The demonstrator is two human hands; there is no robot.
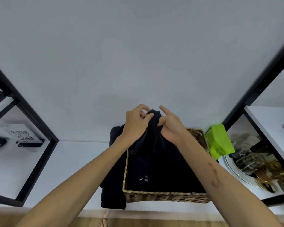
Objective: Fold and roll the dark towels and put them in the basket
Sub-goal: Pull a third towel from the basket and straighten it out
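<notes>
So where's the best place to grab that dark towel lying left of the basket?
Probably its far top edge, reached from above on the left: the dark towel lies flat beside the basket, its right side tucked against the wicker wall.

One view only, from a camera on the person's head, looking forward and steeply down at a white shelf (72, 161) close below. The wall (138, 46) fills the far half (wide-angle bending tilts the shelf posts), floor (154, 222) at the near edge.
</notes>
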